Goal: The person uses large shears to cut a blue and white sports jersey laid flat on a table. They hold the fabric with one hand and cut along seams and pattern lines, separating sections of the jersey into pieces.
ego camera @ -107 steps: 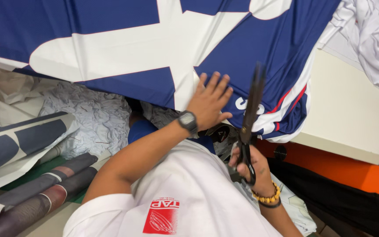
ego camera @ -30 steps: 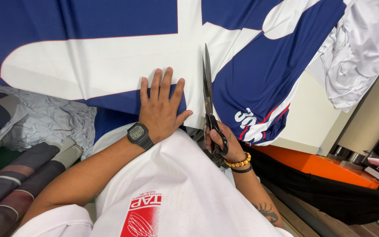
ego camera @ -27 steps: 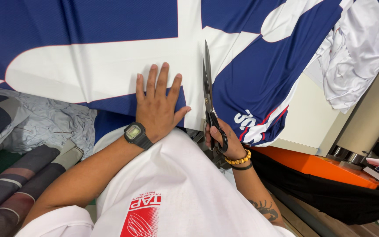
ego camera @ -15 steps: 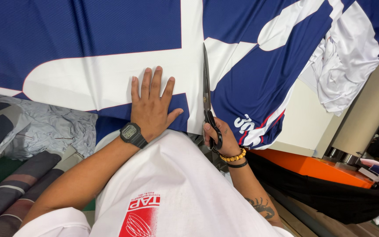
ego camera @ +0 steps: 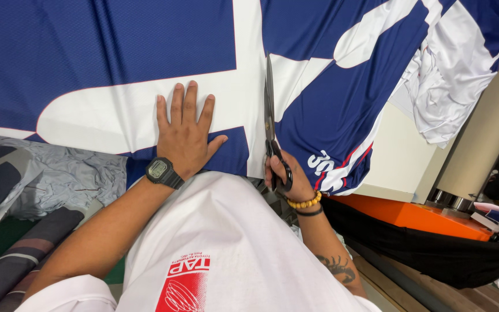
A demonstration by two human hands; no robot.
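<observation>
While a large sheet of navy and white printed fabric (ego camera: 116,63) lies spread across the table, reaching far and left of the person, its white band runs straight away from them. Left hand (ego camera: 186,136) presses flat, fingers spread, just left of that band. Right hand (ego camera: 281,173) grips black scissors (ego camera: 270,115), blades pointing far along the band.

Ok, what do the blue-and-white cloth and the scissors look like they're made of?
Blue-and-white cloth: looks like a thin synthetic knit, probably printed sportswear mesh; a fine dotted weave shows, with a slight sheen and soft folds. Scissors: long dark blades, apparently metal with a dull finish; the black handle loops in the right hand could be coated metal or plastic. The left hand lies flat on the cloth.
</observation>
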